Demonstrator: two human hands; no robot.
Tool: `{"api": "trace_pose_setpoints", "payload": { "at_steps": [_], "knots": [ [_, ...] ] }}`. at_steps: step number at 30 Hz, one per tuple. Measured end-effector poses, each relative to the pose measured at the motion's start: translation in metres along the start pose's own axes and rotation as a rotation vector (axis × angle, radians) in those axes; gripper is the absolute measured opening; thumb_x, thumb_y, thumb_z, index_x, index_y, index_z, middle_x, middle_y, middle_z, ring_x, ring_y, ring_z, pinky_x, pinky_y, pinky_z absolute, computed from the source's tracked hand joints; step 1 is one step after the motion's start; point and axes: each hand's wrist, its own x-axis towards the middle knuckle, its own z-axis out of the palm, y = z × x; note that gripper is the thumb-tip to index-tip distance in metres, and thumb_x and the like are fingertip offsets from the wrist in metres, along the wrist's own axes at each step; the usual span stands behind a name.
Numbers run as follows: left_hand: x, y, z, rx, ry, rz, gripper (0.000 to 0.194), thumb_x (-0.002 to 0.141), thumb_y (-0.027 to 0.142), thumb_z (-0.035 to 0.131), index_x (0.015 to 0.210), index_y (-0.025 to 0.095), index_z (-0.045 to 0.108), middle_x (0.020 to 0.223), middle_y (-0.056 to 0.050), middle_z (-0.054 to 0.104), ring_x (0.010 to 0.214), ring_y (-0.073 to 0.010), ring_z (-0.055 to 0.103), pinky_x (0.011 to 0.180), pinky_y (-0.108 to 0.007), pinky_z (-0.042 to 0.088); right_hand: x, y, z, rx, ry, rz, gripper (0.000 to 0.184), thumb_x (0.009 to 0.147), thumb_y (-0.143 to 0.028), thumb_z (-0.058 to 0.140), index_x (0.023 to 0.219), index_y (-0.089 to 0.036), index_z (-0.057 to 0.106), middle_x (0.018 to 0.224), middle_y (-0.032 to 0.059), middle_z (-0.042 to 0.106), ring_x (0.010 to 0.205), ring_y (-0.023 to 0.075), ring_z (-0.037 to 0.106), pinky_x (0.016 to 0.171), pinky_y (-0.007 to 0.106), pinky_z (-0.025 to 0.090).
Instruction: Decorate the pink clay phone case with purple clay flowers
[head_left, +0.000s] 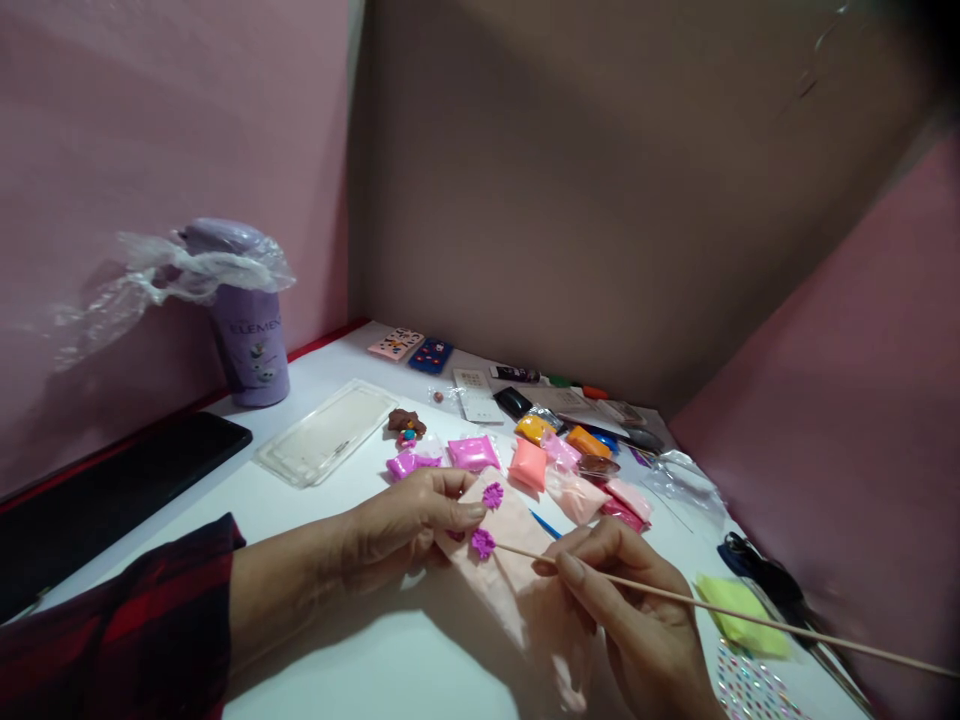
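Centrally: left hand (405,520), grip pinched on a peach sheet (499,605), thin, creased, at the view's six o'clock; on it, two ruffled magenta rosettes (493,496). Right hand (637,590): grip closed on a slim wooden stick (720,608), tip at the lower rosette (483,543). Containers, from the sheet: purple tumbler (255,345), lidded, contents hidden, ten o'clock; magenta-filled packet (472,453), twelve; coral-filled packet (529,465), one.

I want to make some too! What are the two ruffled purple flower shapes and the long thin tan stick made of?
The two ruffled purple flower shapes look like matte clay, crinkled without shine. The long thin tan stick is probably smooth bare wood: straight, pale, unpainted-looking.
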Motion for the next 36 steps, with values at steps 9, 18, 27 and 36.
{"api": "trace_pose_setpoints", "payload": {
  "at_steps": [9,18,27,36],
  "knots": [
    [-0.0008,0.0004,0.0018,-0.008,0.013,0.010,0.023,0.065,0.024,0.074,0.080,0.013,0.062,0.067,-0.002,0.061,0.062,-0.0136,0.059,0.060,-0.024,0.044,0.0006,0.0031,-0.0029,0.028,-0.033,-0.028,0.020,0.079,-0.027,0.066,0.062,-0.018,0.060,0.068,0.0044,0.066,0.056,0.0127,0.053,0.046,0.022,0.036],
    [-0.0007,-0.0006,-0.0001,-0.004,-0.007,0.006,0.018,0.072,0.023,0.070,0.080,0.013,0.058,0.077,-0.006,0.062,0.065,-0.0129,0.059,0.067,-0.027,0.044,-0.0009,0.0056,-0.0041,-0.008,-0.010,-0.029,0.019,0.081,-0.029,0.065,0.065,-0.019,0.062,0.069,0.0040,0.064,0.055,0.0122,0.049,0.046,0.022,0.036],
    [-0.0011,0.0016,0.0018,0.018,0.023,-0.022,0.024,0.073,0.029,0.071,0.084,0.010,0.062,0.069,-0.003,0.057,0.058,-0.0095,0.052,0.062,-0.024,0.040,-0.0004,0.0037,-0.0024,0.025,0.039,-0.030,0.019,0.079,-0.030,0.066,0.064,-0.018,0.062,0.070,0.0047,0.063,0.053,0.0126,0.048,0.042,0.023,0.033],
    [-0.0006,0.0009,0.0021,0.018,0.011,-0.027,0.031,0.070,0.032,0.072,0.058,0.013,0.050,0.053,0.003,0.046,0.047,-0.0058,0.039,0.050,-0.019,0.031,-0.0015,0.0068,-0.0024,0.126,0.003,-0.047,0.017,0.084,-0.029,0.061,0.070,-0.019,0.062,0.074,0.0023,0.063,0.049,0.0083,0.045,0.044,0.021,0.035]
  ]
}}
